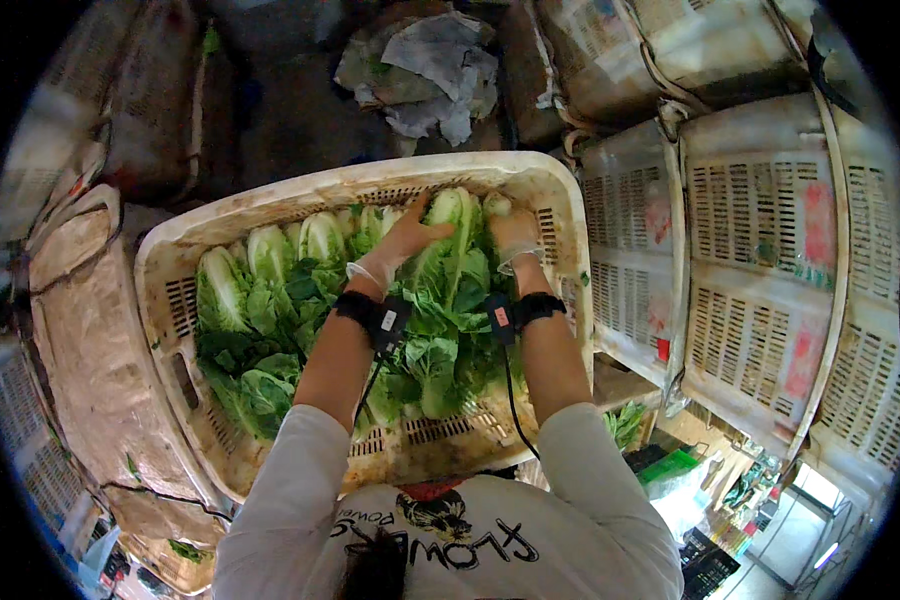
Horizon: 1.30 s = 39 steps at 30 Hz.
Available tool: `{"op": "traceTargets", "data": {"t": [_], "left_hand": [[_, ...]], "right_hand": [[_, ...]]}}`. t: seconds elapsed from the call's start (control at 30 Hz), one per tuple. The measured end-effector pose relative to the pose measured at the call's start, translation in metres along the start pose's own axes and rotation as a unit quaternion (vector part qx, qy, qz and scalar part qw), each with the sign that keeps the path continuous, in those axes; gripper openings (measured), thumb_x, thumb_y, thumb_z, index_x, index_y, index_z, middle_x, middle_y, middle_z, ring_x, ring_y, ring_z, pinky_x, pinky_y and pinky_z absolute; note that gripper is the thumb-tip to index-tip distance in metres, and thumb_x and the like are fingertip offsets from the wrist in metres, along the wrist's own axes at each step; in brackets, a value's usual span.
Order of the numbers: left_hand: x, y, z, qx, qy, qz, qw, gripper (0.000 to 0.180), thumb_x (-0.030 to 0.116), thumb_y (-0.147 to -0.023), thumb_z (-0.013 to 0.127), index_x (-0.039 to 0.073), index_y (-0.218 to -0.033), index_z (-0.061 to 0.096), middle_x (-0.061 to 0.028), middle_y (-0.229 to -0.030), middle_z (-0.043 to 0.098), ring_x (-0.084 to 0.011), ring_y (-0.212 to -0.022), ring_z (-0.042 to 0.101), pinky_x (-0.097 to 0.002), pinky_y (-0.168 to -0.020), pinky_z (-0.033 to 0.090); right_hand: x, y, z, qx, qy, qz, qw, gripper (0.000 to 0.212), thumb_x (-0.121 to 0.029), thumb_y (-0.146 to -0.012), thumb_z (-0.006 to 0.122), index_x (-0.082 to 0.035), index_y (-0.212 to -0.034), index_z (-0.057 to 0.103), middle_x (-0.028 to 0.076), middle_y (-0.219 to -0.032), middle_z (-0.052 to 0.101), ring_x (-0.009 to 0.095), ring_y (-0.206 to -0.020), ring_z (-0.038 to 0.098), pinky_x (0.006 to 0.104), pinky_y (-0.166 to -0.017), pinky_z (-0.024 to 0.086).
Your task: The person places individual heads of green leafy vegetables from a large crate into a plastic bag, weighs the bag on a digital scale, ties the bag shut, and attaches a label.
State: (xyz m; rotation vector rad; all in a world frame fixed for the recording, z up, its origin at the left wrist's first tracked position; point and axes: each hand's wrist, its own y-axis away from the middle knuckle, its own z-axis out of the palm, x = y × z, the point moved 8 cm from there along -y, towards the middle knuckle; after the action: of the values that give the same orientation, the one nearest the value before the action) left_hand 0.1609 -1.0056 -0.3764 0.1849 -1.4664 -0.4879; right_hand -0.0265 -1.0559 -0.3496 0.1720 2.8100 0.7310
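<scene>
Heads of Chinese cabbage (320,240) lie side by side in a large dirty cream plastic crate (360,178), white butts toward its far side. My left hand (407,238) is around one Chinese cabbage (456,212) right of the crate's middle, its thumb across the pale stem and its fingers reaching down the left side. At the right end, my right hand (515,232) bends down over another cabbage head (496,205), and its fingertips are hidden among the leaves. Clear thin gloves seem to cover both hands, and each wrist wears a black strap with a small box.
Stacked slatted white crates (760,220) tied with straps rise on the right. A wrapped, tan-covered stack (90,330) stands on the left. Crumpled grey sheeting (430,75) lies beyond the crate. Black cables hang from my wrists.
</scene>
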Motion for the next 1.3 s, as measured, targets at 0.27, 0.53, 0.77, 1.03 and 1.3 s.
{"op": "traceTargets", "data": {"t": [0.27, 0.53, 0.77, 1.03, 1.3], "left_hand": [[0.038, 0.004, 0.007, -0.083, -0.085, -0.051, 0.992, 0.095, 0.043, -0.067, 0.069, -0.001, -0.135, 0.021, -0.0197, -0.130, 0.038, -0.0258, -0.115, 0.042, -0.0329, -0.093, 0.036], [0.050, 0.049, 0.008, 0.024, -0.153, 0.071, 0.985, 0.095, 0.038, -0.058, 0.077, 0.002, -0.132, 0.030, -0.0201, -0.122, 0.047, -0.0286, -0.114, 0.045, -0.0361, -0.094, 0.036], [0.054, 0.058, 0.032, -0.112, 0.064, -0.037, 0.991, 0.080, 0.027, -0.062, 0.076, 0.004, -0.128, 0.038, -0.0133, -0.123, 0.046, -0.0252, -0.110, 0.046, -0.0370, -0.090, 0.039], [0.047, 0.040, 0.016, -0.025, -0.161, 0.023, 0.986, 0.094, 0.053, -0.050, 0.074, -0.005, -0.118, 0.046, -0.0227, -0.126, 0.039, -0.0345, -0.115, 0.038, -0.0381, -0.096, 0.033], [0.158, 0.164, 0.050, 0.024, -0.198, 0.260, 0.945, 0.095, 0.037, -0.052, 0.078, 0.013, -0.132, 0.033, -0.0127, -0.136, 0.032, -0.0313, -0.129, 0.021, -0.0428, -0.104, 0.019]], "right_hand": [[-0.003, 0.009, 0.006, 0.117, -0.044, -0.001, 0.992, 0.045, -0.013, -0.069, 0.062, 0.000, -0.111, 0.052, 0.022, -0.093, 0.059, 0.033, -0.083, 0.059, 0.0384, -0.071, 0.049], [0.010, 0.075, -0.036, 0.251, -0.186, -0.096, 0.945, 0.071, -0.008, -0.064, 0.064, -0.009, -0.129, 0.037, 0.022, -0.101, 0.057, 0.031, -0.088, 0.058, 0.0372, -0.071, 0.049], [0.053, 0.092, -0.022, 0.140, -0.296, -0.033, 0.944, 0.091, -0.022, -0.061, 0.074, 0.003, -0.133, 0.024, 0.021, -0.127, 0.041, 0.032, -0.117, 0.041, 0.0408, -0.093, 0.038], [0.015, 0.089, -0.033, 0.241, -0.192, -0.035, 0.951, 0.070, -0.020, -0.060, 0.076, 0.001, -0.119, 0.046, 0.017, -0.117, 0.050, 0.031, -0.104, 0.051, 0.0385, -0.086, 0.043], [0.015, 0.224, -0.126, 0.405, -0.388, -0.164, 0.811, 0.062, 0.001, -0.058, 0.073, 0.006, -0.115, 0.050, 0.014, -0.109, 0.055, 0.025, -0.100, 0.052, 0.0347, -0.088, 0.040]]}}
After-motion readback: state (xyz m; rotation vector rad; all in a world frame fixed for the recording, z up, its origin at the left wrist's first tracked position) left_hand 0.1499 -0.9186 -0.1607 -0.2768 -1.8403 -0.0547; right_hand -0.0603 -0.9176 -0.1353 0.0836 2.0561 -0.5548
